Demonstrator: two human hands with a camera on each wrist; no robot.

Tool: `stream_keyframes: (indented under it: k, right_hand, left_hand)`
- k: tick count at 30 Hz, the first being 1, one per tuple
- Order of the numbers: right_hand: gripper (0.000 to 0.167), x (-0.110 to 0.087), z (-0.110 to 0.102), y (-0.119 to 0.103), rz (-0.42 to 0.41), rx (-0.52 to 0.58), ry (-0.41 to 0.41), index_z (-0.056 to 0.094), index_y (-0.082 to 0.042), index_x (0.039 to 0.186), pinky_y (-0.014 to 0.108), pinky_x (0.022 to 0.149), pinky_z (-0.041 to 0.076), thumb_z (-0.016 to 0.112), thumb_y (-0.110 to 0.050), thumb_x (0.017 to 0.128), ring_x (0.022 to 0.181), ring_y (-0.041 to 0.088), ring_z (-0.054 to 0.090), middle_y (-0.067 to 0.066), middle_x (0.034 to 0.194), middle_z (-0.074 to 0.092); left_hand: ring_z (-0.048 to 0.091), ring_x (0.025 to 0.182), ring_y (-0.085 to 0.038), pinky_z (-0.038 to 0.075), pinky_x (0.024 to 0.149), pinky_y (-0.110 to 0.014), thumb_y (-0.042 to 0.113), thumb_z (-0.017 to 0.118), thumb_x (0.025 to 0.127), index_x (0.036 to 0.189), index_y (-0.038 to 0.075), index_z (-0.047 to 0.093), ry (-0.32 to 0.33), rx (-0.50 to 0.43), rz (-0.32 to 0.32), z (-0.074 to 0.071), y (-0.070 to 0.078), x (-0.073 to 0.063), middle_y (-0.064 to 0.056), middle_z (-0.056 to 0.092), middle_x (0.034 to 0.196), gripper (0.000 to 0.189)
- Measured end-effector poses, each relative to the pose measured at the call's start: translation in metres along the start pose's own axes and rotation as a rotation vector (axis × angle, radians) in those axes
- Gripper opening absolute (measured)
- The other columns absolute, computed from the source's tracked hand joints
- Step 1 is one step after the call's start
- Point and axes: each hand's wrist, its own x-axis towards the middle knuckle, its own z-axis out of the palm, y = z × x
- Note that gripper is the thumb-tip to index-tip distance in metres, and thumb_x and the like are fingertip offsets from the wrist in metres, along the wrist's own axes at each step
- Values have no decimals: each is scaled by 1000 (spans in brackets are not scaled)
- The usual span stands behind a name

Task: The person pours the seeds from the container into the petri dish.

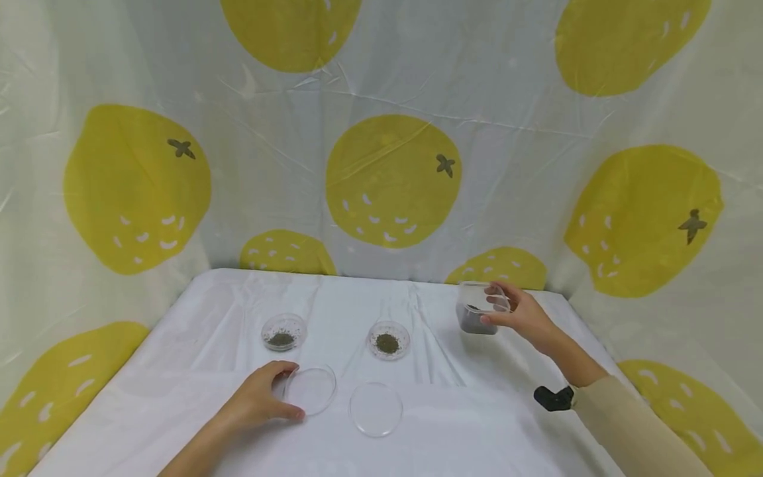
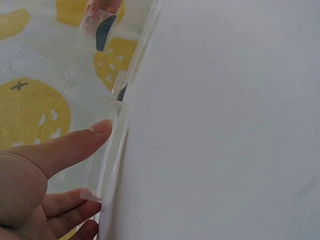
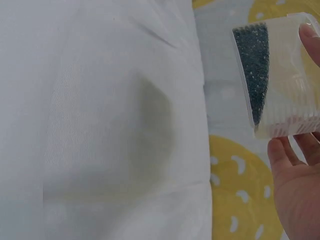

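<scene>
Tub (image 1: 477,323) gripped by right hand (image 1: 527,322), far right, seems light, stiff: hold its walls. Left hand (image 1: 260,397) pinches near dish (image 1: 312,391).

The curtain (image 1: 268,165) is showing yellow lemons (image 1: 393,192) with white dashes, some bearing dark star marks, on off-white. The desk (image 1: 465,424) is looking plain white. The box (image 3: 287,75) is showing clear, its grains (image 3: 255,65) blue-black with pale flecks. Clear dishes (image 1: 402,331) are showing grey-green and olive-brown bits (image 1: 387,342). The sleeve (image 1: 632,417) is showing beige.
</scene>
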Motion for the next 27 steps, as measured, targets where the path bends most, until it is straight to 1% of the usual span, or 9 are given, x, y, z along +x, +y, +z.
stream_keyframes:
  k: [5, 9, 11, 14, 16, 18, 24, 27]
  right_hand:
    - [87, 6, 10, -6, -17, 39, -21, 32, 3, 156, 19, 91, 51, 84, -11, 88, 141, 45, 40, 26, 150, 45]
    - [89, 12, 20, -12, -59, 54, -49, 30, 5, 156, 23, 98, 49, 84, -9, 87, 142, 46, 39, 26, 150, 43]
    - [89, 15, 25, -15, -75, 55, -60, 31, 4, 156, 29, 104, 47, 85, -8, 86, 142, 44, 39, 26, 150, 43]
    - [89, 20, 33, -21, -77, 58, -66, 33, 2, 156, 41, 111, 41, 86, -9, 85, 143, 42, 39, 23, 150, 44]
    - [88, 22, 39, -25, -74, 65, -65, 34, 1, 155, 48, 113, 37, 87, -10, 85, 144, 40, 39, 21, 149, 45]
    - [87, 24, 45, -29, -73, 61, -62, 36, -1, 154, 52, 113, 36, 87, -11, 84, 143, 40, 39, 20, 148, 46]
    - [87, 26, 64, -37, -92, 48, -61, 38, -1, 152, 55, 113, 36, 89, -10, 82, 142, 41, 42, 22, 147, 48]
    - [89, 29, 74, -40, -101, 35, -65, 38, -3, 153, 55, 113, 37, 90, -13, 81, 141, 40, 43, 20, 147, 48]
  left_hand:
    - [52, 131, -43, 38, 110, -61, 28, 101, 58, 135, 3, 62, -4, -2, -7, 1, 0, 0, -10, 63, 134, 90]
    - [52, 131, -43, 38, 110, -61, 29, 102, 57, 134, 4, 63, 0, 2, -11, 2, -1, 1, -10, 63, 134, 90]
    - [52, 131, -42, 38, 110, -61, 30, 102, 56, 134, 4, 63, 4, 3, -17, 1, -2, 1, -10, 63, 133, 91]
    - [52, 131, -42, 37, 110, -61, 31, 102, 56, 134, 4, 63, 8, 0, -19, 0, -1, 1, -10, 63, 133, 91]
    - [52, 130, -43, 38, 110, -62, 31, 102, 55, 134, 4, 63, 10, 0, -17, 0, -1, 1, -10, 64, 132, 92]
    - [52, 130, -43, 38, 109, -62, 30, 102, 56, 134, 3, 63, 9, -4, -16, 0, -1, 1, -10, 64, 131, 92]
    - [53, 129, -41, 38, 110, -61, 27, 102, 57, 135, 3, 63, 8, -4, -12, 1, 0, 1, -8, 64, 129, 90]
    - [53, 129, -41, 38, 109, -61, 27, 102, 57, 134, 3, 63, 9, -6, 0, 1, -1, 1, -8, 64, 129, 89]
